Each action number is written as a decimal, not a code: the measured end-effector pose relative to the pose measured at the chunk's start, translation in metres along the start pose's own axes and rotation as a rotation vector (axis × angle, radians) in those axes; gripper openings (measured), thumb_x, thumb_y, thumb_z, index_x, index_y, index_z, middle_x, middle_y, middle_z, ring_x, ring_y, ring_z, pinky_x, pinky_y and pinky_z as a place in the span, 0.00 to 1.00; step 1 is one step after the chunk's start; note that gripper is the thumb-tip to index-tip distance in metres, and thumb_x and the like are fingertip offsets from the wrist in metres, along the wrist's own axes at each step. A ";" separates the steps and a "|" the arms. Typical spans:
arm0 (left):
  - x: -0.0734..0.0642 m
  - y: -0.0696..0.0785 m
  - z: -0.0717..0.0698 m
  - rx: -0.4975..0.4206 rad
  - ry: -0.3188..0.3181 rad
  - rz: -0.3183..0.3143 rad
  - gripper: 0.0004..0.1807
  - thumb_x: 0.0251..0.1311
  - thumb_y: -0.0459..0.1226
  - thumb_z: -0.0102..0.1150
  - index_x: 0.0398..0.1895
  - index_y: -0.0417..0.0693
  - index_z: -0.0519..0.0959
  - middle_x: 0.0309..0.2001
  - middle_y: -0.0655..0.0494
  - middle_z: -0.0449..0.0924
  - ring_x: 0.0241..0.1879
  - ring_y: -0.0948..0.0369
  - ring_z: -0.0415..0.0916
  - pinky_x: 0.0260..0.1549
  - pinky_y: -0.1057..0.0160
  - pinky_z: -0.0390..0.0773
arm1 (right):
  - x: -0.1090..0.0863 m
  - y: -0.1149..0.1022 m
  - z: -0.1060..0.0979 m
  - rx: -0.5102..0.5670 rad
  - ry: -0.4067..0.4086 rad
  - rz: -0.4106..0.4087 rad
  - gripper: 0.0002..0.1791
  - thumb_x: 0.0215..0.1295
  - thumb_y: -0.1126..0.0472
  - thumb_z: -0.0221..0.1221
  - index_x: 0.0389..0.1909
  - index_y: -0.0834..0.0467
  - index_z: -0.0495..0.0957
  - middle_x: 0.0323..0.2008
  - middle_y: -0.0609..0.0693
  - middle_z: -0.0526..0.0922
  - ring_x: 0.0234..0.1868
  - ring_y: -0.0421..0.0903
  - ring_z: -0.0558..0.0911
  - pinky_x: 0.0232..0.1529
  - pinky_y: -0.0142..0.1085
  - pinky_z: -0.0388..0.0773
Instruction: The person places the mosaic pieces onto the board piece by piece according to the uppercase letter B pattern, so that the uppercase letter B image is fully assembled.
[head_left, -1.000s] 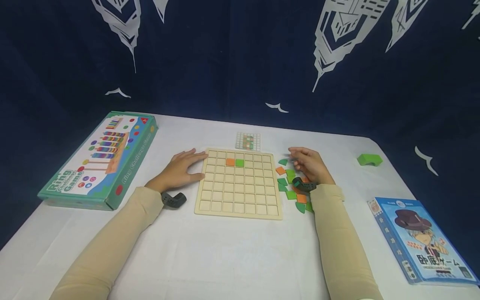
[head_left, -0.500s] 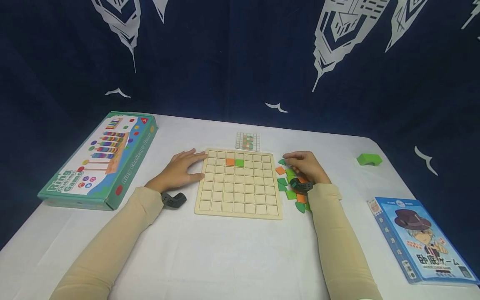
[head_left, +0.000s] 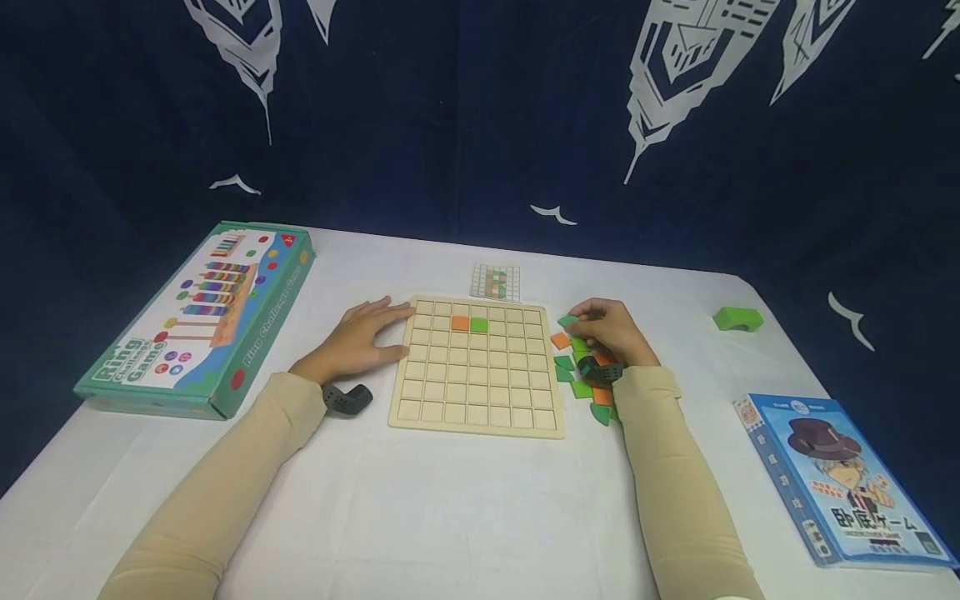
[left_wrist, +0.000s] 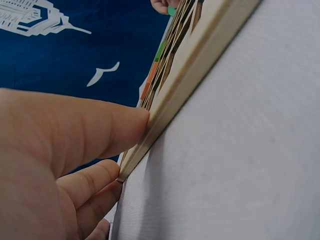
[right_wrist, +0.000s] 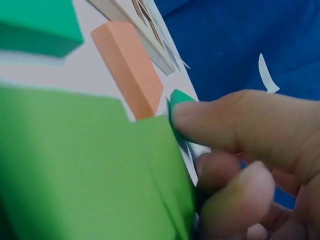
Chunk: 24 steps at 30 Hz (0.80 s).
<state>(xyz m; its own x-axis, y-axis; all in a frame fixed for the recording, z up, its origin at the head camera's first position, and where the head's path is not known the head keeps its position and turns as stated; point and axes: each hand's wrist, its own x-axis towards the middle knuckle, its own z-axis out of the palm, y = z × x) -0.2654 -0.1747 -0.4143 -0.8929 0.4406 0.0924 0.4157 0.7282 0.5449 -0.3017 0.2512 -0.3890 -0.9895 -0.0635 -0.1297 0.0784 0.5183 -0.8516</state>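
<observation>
A wooden grid board lies on the table, with an orange square tile and a light green square tile side by side in its second row. My left hand rests at the board's left edge, fingers spread; in the left wrist view its thumb touches the rim. Right of the board, my right hand pinches a dark green curved tile between thumb and finger. Below that hand lie several loose tiles in orange and two greens, partly hidden by the wrist.
Behind the board lies a small pattern card. A Ring Challenge Game box stands at the left, a blue game box at the right. A green arched block sits far right. A dark blue curtain hangs behind the table.
My right hand has come down and left onto the dark green curved tile, pinched it and raised it slightly. My left hand has stayed at the board's edge.
</observation>
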 end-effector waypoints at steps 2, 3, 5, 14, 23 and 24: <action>0.000 0.001 0.000 -0.001 -0.002 -0.002 0.40 0.70 0.45 0.64 0.83 0.43 0.66 0.84 0.45 0.61 0.86 0.41 0.46 0.83 0.38 0.38 | 0.000 0.000 0.000 -0.001 -0.001 -0.009 0.15 0.71 0.66 0.68 0.54 0.69 0.82 0.35 0.46 0.83 0.26 0.38 0.76 0.29 0.28 0.78; 0.000 0.001 0.000 -0.001 -0.002 -0.002 0.40 0.70 0.45 0.64 0.83 0.43 0.66 0.83 0.44 0.61 0.86 0.41 0.46 0.83 0.38 0.38 | 0.000 0.000 0.000 0.002 -0.002 -0.011 0.15 0.71 0.66 0.67 0.53 0.69 0.82 0.35 0.47 0.84 0.27 0.38 0.77 0.31 0.28 0.79; 0.000 0.001 0.000 0.001 -0.003 -0.001 0.40 0.70 0.45 0.64 0.83 0.43 0.66 0.83 0.45 0.61 0.86 0.41 0.46 0.83 0.38 0.38 | 0.001 0.000 -0.001 0.012 -0.002 -0.014 0.13 0.72 0.65 0.66 0.52 0.69 0.81 0.34 0.47 0.85 0.30 0.39 0.79 0.33 0.28 0.81; 0.000 0.000 0.000 -0.002 -0.005 0.003 0.40 0.70 0.45 0.64 0.83 0.42 0.66 0.83 0.44 0.61 0.86 0.41 0.46 0.83 0.38 0.38 | 0.001 -0.006 0.001 0.160 -0.029 -0.087 0.16 0.75 0.69 0.59 0.59 0.74 0.75 0.37 0.50 0.84 0.32 0.36 0.87 0.39 0.28 0.88; 0.000 0.000 0.000 -0.003 0.000 0.007 0.40 0.70 0.44 0.64 0.82 0.43 0.67 0.84 0.45 0.61 0.86 0.41 0.46 0.84 0.39 0.38 | -0.001 -0.021 0.009 0.300 -0.070 -0.046 0.22 0.78 0.66 0.55 0.65 0.75 0.73 0.46 0.52 0.83 0.38 0.34 0.89 0.45 0.27 0.88; 0.000 0.000 0.000 -0.004 0.000 0.008 0.39 0.70 0.44 0.64 0.82 0.43 0.67 0.84 0.45 0.61 0.86 0.41 0.46 0.84 0.39 0.38 | -0.001 -0.022 0.011 0.321 -0.080 -0.040 0.21 0.78 0.67 0.54 0.66 0.75 0.73 0.47 0.53 0.82 0.39 0.34 0.89 0.46 0.27 0.87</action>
<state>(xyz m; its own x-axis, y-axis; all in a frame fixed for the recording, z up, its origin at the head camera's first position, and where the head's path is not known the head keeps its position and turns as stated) -0.2657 -0.1750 -0.4142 -0.8895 0.4467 0.0966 0.4223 0.7224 0.5476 -0.3014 0.2302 -0.3753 -0.9810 -0.1515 -0.1214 0.0863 0.2198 -0.9717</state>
